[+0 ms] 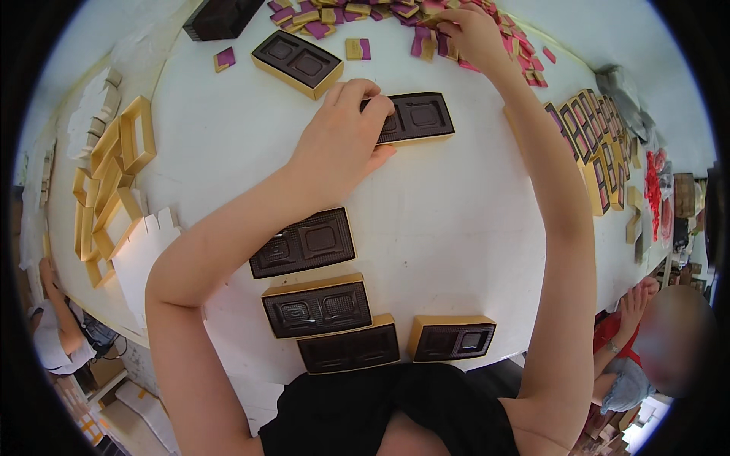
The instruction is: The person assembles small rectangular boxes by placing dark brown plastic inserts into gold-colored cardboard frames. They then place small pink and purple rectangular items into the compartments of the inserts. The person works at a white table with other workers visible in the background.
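My left hand (338,137) is closed around the left end of a gold box (423,118) with a dark two-compartment tray in it; its fingers hide part of the left compartment. My right hand (475,38) is stretched out to the far side, over a pile of small flat wrapped pieces (357,11) in purple and gold. Its fingertips are drawn together at the pile, and what they grip, if anything, cannot be made out. Beyond my left hand another gold box with a dark tray (298,64) lies at an angle. A single wrapped piece (358,49) lies beside it.
Several similar tray boxes (315,305) sit near my body. Empty gold sleeves (122,152) are heaped at left. Pink pieces (528,64) and rows of filled boxes (593,129) occupy the right. Other people sit at the lower left (57,330) and lower right (623,372).
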Action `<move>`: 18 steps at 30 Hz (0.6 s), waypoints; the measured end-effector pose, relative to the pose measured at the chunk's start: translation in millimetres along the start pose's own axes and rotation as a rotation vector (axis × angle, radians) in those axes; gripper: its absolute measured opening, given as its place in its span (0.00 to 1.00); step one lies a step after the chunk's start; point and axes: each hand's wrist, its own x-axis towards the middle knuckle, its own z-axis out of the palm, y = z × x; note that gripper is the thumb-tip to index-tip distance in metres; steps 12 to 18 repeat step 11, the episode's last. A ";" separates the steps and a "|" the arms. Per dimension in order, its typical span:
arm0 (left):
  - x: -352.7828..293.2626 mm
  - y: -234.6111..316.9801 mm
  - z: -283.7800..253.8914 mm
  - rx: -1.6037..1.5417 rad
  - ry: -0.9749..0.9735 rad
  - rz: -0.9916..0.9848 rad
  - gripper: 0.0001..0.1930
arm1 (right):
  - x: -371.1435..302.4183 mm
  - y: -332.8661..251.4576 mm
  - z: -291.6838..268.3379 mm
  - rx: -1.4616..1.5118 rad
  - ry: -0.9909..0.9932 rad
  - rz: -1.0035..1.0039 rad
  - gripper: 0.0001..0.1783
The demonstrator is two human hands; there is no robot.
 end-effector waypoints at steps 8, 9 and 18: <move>5.1 -6.7 -0.3 -0.110 -0.090 -0.126 0.36 | -46.9 -65.4 -57.9 0.803 -0.253 0.365 0.12; 4.5 -7.1 -1.0 -0.111 -0.119 -0.128 0.38 | -53.4 -67.0 -60.9 0.802 -0.309 0.349 0.12; 8.4 -6.1 -4.5 -0.117 -0.173 -0.115 0.40 | -70.4 -72.9 -61.9 0.752 -0.251 0.403 0.12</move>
